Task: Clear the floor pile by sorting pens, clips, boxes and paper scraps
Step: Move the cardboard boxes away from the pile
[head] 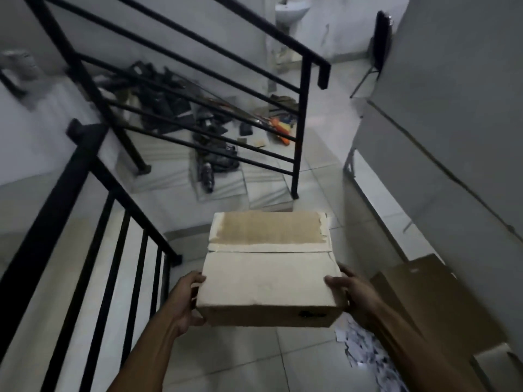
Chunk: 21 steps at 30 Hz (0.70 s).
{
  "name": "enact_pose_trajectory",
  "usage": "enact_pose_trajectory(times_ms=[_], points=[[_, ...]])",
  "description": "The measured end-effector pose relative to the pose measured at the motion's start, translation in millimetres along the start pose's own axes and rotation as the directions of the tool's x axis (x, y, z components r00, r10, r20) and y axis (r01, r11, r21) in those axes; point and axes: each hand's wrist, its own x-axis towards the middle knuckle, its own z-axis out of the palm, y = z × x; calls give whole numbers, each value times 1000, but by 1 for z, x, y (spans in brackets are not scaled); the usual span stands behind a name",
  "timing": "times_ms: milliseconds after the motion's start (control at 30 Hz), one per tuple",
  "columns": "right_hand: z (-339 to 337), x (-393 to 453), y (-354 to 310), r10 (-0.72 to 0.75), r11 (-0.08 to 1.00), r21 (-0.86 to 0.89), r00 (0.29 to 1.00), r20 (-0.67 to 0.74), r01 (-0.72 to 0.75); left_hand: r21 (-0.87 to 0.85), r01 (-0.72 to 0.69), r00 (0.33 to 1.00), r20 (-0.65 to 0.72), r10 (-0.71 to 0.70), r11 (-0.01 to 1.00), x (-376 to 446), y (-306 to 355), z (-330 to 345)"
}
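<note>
Above floor tiles | left hand (185, 299), right hand (352, 295) grasp taped box (268, 275) | fingertips hidden underneath

Both hands hold a closed cardboard box (268, 267) in the air above the tiled floor (240, 363). The left hand (185, 299) grips its left side, the right hand (349, 292) its right side — thumbs on top. Tape runs across the box lid. Paper scraps (365, 349) lie on the floor under the right arm, beside flat cardboard (433, 301). Black railings (113, 222) stand at the left. Further away, dark clutter (181, 108) covers the steps — some orange items (283, 127) near it.
</note>
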Motion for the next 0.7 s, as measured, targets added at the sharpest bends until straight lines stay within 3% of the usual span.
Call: enact_pose_trajectory(times_ms=[300,533,700], points=[[91,104,-25,47,964,-261,999,3,-45,-128,28,987,-152,-48,991,82,21,-48],[166,238,-54,4,910,-415,998,63,23,-147,-5,975,-220,-28,989,178,68,-71],[210,343,-35,14,862,-508,1000,28,3,-135,56,947,-305,-95,989,269,79,-86]])
